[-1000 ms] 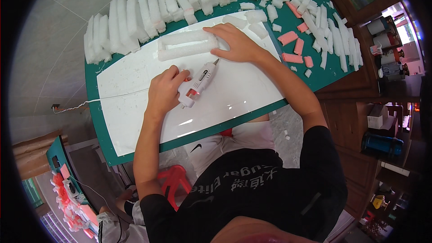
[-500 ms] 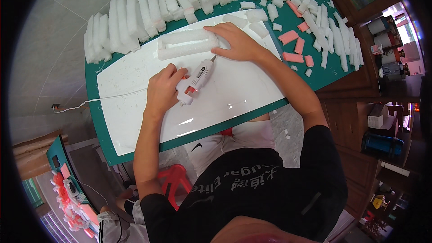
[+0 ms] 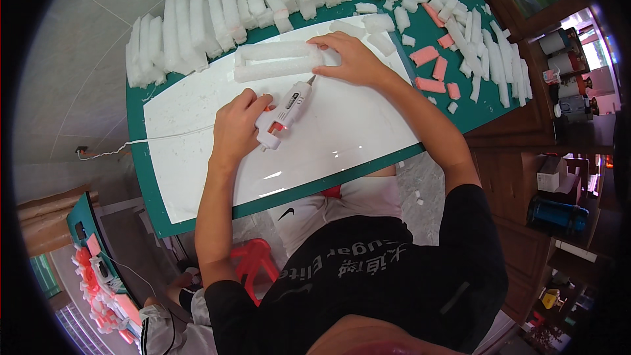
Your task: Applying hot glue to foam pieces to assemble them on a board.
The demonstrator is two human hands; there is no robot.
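Note:
My left hand (image 3: 235, 125) is closed around a white hot glue gun (image 3: 286, 113) with orange parts, its cord trailing off to the left. The gun tilts up and right, its nozzle close to the right front corner of a rectangular frame of white foam strips (image 3: 279, 69). This frame lies on the white board, with a long narrow gap along its middle. Across its right end my right hand (image 3: 351, 59) grips, the thumb at the near side and the fingers at the far side. Any glue at the nozzle is too small to make out.
White foam strips (image 3: 197, 20) stand in a row along the far left edge of the green table (image 3: 154, 204). Loose white and pink foam pieces (image 3: 430, 84) lie at the right. Under the white board (image 3: 197, 177) is the green top. A red stool (image 3: 253, 263) stands below; another person sits lower left.
The view has shifted slightly. My right hand's fingers have moved a little to the right along the foam frame's end. The glue gun stays almost in place beside the corner.

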